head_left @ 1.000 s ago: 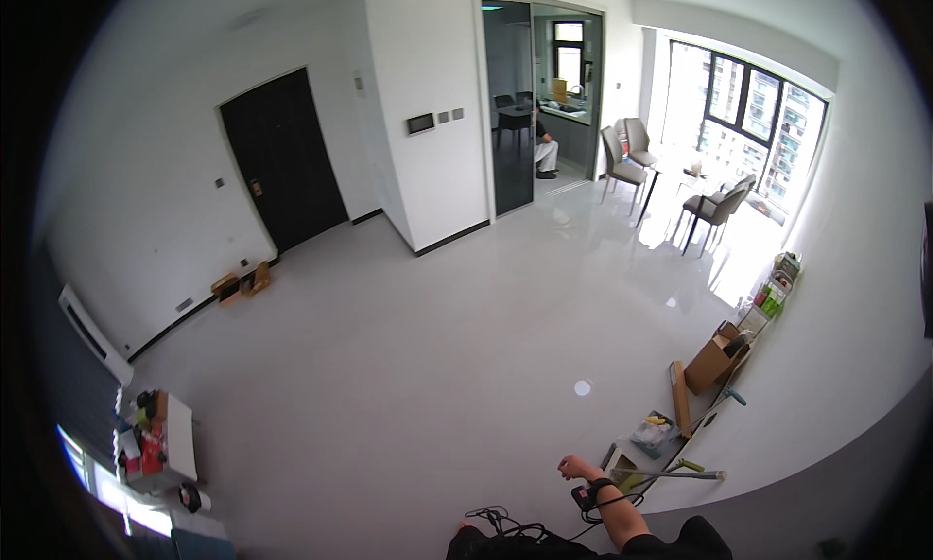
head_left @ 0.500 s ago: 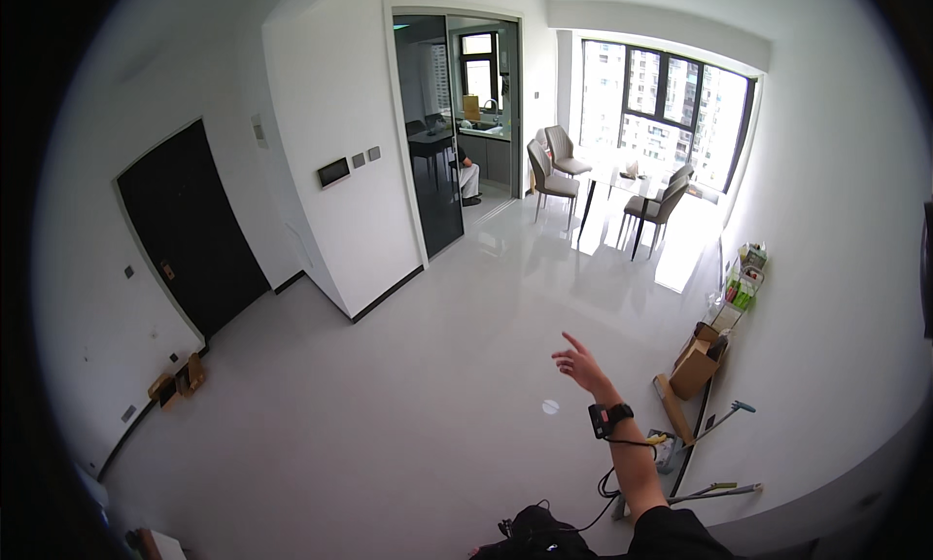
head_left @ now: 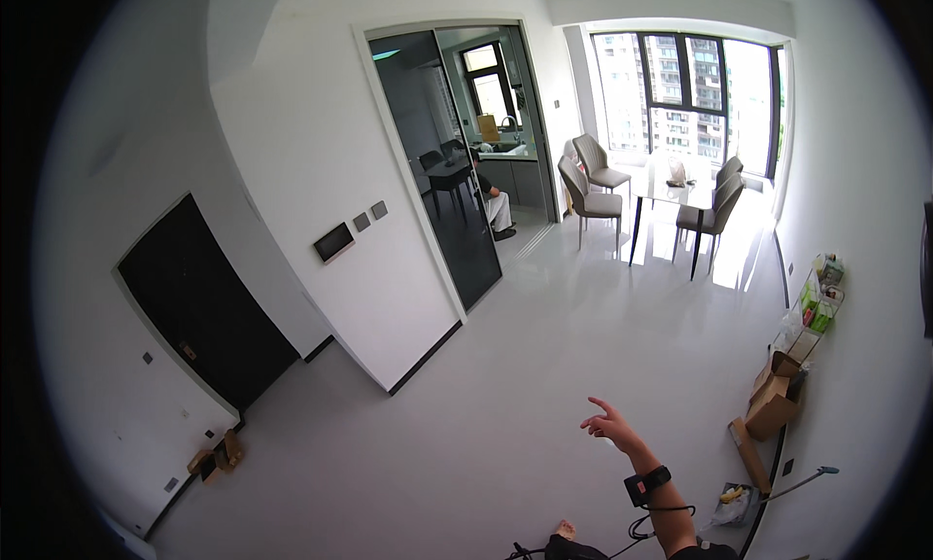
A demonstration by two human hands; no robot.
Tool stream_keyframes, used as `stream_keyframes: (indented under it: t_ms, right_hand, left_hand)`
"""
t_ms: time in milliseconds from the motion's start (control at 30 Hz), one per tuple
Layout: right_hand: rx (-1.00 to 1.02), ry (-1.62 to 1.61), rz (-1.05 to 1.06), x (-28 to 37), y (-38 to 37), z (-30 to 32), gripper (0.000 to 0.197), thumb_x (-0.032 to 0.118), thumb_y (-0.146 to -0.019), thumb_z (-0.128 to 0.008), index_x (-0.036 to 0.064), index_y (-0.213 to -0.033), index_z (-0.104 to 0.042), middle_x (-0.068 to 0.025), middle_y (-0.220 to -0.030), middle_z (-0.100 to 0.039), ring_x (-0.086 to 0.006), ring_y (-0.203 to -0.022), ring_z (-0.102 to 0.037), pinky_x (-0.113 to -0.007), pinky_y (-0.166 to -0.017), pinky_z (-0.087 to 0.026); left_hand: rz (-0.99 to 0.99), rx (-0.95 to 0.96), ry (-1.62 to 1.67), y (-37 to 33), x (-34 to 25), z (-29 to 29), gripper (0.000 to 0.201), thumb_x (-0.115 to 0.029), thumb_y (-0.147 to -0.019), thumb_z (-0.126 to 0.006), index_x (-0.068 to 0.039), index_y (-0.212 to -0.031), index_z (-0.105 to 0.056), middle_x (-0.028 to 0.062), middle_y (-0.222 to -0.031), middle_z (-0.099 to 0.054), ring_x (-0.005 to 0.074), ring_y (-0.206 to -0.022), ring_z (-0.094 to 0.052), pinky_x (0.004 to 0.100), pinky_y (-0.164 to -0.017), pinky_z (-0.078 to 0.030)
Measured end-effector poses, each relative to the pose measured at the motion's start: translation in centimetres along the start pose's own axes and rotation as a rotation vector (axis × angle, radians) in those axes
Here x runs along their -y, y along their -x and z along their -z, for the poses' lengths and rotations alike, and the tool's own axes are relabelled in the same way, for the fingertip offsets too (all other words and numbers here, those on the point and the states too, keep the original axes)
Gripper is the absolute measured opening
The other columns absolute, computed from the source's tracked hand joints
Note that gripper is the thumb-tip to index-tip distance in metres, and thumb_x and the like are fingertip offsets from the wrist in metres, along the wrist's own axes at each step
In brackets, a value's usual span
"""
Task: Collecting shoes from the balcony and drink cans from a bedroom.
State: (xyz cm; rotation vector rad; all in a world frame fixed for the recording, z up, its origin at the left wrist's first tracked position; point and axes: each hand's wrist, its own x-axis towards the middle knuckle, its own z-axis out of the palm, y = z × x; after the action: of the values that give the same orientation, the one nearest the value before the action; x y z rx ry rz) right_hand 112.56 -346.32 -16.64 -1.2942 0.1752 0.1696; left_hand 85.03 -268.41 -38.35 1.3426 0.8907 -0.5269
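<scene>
My right hand point(head_left: 609, 425) reaches out over the pale glossy floor point(head_left: 466, 424), its index finger stretched forward and the other fingers loosely bent. It holds nothing and touches nothing. A black strap with a small box point(head_left: 645, 484) sits on my right wrist, and a dark cable trails from it. My left hand is outside the view. One bare foot point(head_left: 565, 529) shows at the lower edge below my hand.
Along the right wall are cardboard boxes point(head_left: 775, 404), a rack of goods point(head_left: 818, 307) and a long-handled tool point(head_left: 797, 484). A glass table point(head_left: 671, 192) with chairs stands by the window. Past a sliding glass door point(head_left: 442, 200) sits another person point(head_left: 496, 205). A black door point(head_left: 209, 307) is left.
The view has shifted, bringing the sliding door and dining table nearer. My right hand appears lower and farther right, still pointing. The foot has come into sight.
</scene>
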Motion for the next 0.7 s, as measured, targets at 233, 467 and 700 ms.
stream_keyframes:
  t_ms: [233, 467, 700]
  right_hand:
    - [-0.055, 0.016, 0.007, 6.0, -13.4, 6.3, 0.067, 0.003, -0.089, -0.052, 0.0084, -0.151, -0.029, -0.0104, -0.097, -0.069, -0.0094, -0.076, -0.060, -0.024, -0.072, -0.050]
    - [-0.263, 0.109, -0.002, 10.2, -22.7, 14.2, 0.066, 0.003, -0.088, -0.051, 0.0072, -0.151, -0.031, -0.0107, -0.094, -0.070, -0.0097, -0.071, -0.059, -0.024, -0.067, -0.049]
    - [-0.388, 0.104, -0.094, 12.9, -29.1, 21.5, 0.063, 0.006, -0.090, -0.052, 0.0070, -0.149, -0.033, -0.0108, -0.096, -0.070, -0.0104, -0.074, -0.060, -0.024, -0.068, -0.050]
  left_hand:
    - [0.511, -0.051, 0.185, 0.2, -4.5, -6.4, 0.046, -0.035, -0.096, -0.053, -0.005, -0.132, -0.052, 0.0193, -0.103, -0.066, 0.0383, -0.091, -0.064, 0.0563, -0.068, -0.050]
    - [0.350, -0.076, -0.021, -12.0, -13.7, -17.2, 0.049, -0.035, -0.094, -0.057, -0.003, -0.130, -0.052, 0.0178, -0.106, -0.063, 0.0381, -0.084, -0.063, 0.0525, -0.065, -0.051]
    - [0.442, 0.230, 0.102, -32.2, -32.1, -33.9, 0.083, -0.031, -0.085, -0.068, -0.017, -0.152, -0.021, 0.0119, -0.108, -0.062, 0.0313, -0.091, -0.062, 0.0580, -0.058, -0.049]
